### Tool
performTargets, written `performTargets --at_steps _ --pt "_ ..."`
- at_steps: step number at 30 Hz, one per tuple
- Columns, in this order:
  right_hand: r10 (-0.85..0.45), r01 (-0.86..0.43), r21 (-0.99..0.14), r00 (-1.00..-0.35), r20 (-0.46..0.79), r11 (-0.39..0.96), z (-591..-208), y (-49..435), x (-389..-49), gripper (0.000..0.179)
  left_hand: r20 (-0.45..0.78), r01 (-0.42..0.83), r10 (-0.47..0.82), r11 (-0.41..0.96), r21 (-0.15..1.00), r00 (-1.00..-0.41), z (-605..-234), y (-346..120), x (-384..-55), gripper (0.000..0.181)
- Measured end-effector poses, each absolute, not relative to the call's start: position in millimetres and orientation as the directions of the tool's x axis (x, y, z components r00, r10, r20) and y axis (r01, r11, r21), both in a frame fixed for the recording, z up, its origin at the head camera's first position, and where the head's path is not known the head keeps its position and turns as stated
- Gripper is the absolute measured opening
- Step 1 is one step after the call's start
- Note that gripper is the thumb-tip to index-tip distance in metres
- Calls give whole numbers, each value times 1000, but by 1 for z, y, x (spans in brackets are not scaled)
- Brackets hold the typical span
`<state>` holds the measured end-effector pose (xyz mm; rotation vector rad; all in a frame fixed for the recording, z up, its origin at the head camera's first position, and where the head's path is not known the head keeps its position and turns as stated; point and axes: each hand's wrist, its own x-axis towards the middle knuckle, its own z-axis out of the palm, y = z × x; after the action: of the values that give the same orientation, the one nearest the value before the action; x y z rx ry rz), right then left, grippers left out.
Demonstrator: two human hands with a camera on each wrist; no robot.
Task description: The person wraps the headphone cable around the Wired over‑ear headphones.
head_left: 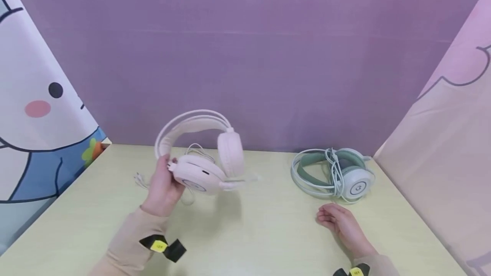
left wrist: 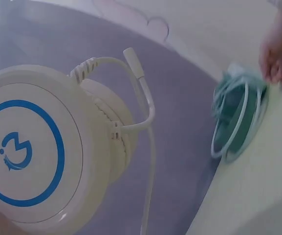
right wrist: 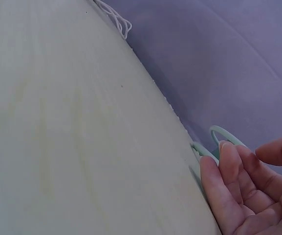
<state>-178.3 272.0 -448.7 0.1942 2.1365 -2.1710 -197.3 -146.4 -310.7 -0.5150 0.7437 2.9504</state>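
A white over-ear headset (head_left: 197,176) with a boom microphone is held up above the table by my left hand (head_left: 163,188), which grips it where the headband meets one ear cup. In the left wrist view the ear cup (left wrist: 26,152) shows a blue ring and logo, with the microphone (left wrist: 133,62) beside it. The white cable hangs behind the hand. A green headset (head_left: 358,184), its cord wound round it, lies at the right back of the table. My right hand (head_left: 343,227) rests near it, apart from it, with fingers loosely curled and nothing in them.
The pale yellow table (head_left: 261,233) meets a purple backdrop (head_left: 268,76) at its back edge. Printed cloth panels stand at the left (head_left: 34,67) and the right (head_left: 445,148).
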Motion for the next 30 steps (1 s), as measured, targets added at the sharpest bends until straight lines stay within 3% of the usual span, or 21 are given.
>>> performTargets --at_steps 4,12,19,24,30 --pt "25 145 -989 -989 -146 -21 -449 272 -177 21 -287 -168 10 -831 531 -958 -320 -120 -186 18" --pt "7 147 -989 -989 -147 -27 -448 269 -179 21 -207 -128 -11 -753 646 -978 -338 -79 -179 10" --pt "-231 95 -989 -971 -67 -112 -434 251 -183 23 -166 -130 14 -687 715 -986 -351 -65 -178 8" --pt "-436 7 -987 -897 66 -163 -419 226 -185 32 -148 -131 25 -626 769 -989 -357 -61 -176 19" --pt "-646 -42 -944 -719 256 -328 -408 206 -184 40 -105 -133 82 -598 790 -991 -360 -54 -175 12"
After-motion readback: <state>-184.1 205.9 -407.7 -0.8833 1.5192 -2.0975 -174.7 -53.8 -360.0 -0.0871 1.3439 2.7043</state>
